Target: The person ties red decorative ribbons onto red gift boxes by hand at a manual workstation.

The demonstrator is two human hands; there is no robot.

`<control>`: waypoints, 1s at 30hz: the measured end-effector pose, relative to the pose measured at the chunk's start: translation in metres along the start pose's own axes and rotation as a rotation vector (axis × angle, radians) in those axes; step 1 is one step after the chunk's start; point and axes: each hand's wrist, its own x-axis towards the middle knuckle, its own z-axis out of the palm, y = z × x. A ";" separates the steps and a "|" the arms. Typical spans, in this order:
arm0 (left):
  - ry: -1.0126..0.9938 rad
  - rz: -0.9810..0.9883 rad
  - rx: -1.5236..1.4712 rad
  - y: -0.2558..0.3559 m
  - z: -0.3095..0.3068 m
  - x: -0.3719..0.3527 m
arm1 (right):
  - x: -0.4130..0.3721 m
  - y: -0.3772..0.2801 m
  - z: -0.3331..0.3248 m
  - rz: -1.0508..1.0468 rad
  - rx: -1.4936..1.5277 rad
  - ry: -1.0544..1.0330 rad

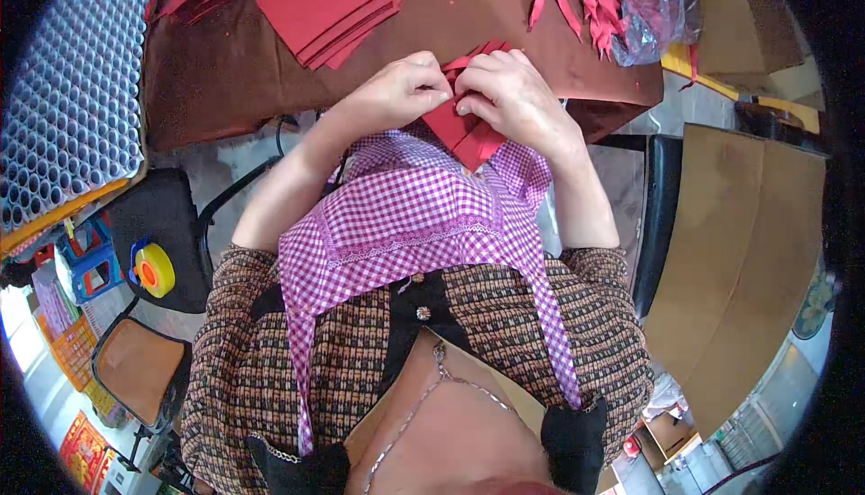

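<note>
My left hand [401, 91] and right hand [515, 90] both pinch the red folded paper [468, 136] at its twelve o'clock end. Probably light, limp, easily creased: hold the edges.

1. A table [225, 72] under a brown cloth stands ahead.
2. Grey floor [221, 171] shows below its edge.
3. At left, a black chair [167, 211] carries a yellow tape roll [155, 270], and a brown-seated chair [135, 369] stands near it.
4. A tray of tubes [72, 90] fills the left edge.
5. Cardboard sheets [730, 270] are at right.
6. Bright light shows at lower left.
</note>
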 end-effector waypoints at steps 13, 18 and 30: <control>0.759 -0.399 -0.635 0.018 -0.041 -0.010 | -0.010 0.001 -0.025 0.072 0.026 -0.024; 0.837 -0.420 -0.577 0.021 -0.038 -0.013 | -0.012 -0.002 -0.025 0.173 0.023 0.071; 0.147 -0.338 -0.193 0.043 0.012 -0.012 | 0.000 -0.009 -0.030 0.379 0.144 0.386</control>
